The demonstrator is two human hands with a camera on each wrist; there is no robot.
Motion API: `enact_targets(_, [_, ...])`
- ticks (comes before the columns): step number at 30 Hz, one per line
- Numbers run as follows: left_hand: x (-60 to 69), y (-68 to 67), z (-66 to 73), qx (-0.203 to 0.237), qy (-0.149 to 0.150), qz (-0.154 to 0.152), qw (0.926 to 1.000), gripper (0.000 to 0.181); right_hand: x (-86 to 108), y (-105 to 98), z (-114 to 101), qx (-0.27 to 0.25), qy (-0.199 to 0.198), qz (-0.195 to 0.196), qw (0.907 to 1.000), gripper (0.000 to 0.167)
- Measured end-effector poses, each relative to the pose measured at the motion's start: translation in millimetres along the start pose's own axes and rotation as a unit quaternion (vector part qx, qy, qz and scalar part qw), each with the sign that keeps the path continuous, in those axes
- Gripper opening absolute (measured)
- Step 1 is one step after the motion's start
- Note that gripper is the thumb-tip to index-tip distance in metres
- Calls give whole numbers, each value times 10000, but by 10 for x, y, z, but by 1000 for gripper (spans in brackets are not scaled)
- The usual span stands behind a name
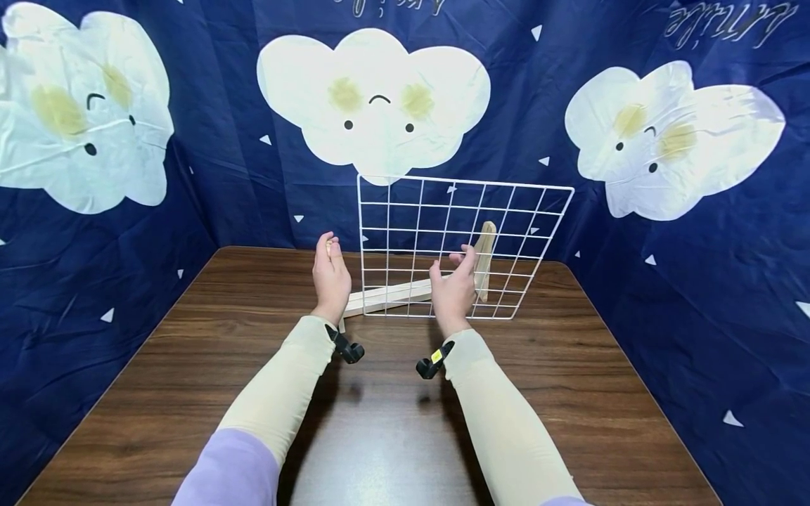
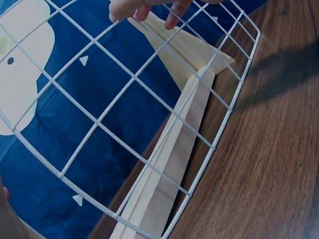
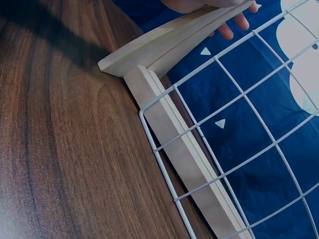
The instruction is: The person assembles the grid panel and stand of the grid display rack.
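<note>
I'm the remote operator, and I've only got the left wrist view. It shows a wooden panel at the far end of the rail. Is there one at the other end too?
Observer: Yes, the right wrist view shows a second wooden panel at that end of the wooden rail.

Operator: Is anything holding it?

Observer: The left hand grips its upper part; fingertips show beyond it in the right wrist view.

Operator: The grid runs out of my frame. Where does its top come?

Observer: In the head view, the top of the wire grid crosses the bottom of the middle cloud on the blue cloth.
</note>
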State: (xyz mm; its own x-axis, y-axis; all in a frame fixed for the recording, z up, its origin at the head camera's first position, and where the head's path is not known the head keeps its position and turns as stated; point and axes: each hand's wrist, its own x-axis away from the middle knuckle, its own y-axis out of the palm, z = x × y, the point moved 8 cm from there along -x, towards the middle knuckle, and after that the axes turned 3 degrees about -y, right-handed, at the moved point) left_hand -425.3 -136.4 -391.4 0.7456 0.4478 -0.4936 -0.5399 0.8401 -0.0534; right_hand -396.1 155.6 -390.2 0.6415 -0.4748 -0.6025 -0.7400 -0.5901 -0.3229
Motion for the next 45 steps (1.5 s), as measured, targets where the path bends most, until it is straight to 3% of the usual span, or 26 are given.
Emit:
enact_targets(15, [18, 18, 45, 68, 76, -103, 9999, 37, 2, 11, 2, -39, 51, -54, 10000, 60])
enact_targets(27, [-10, 100, 11, 68, -32, -300, 9995, 37, -3, 12, 2, -156, 43, -86, 9998, 60])
enact_targets(45, [-11, 136, -39, 192, -67, -292, 9994, 36, -9, 7, 8, -220, -41, -84, 9997, 60])
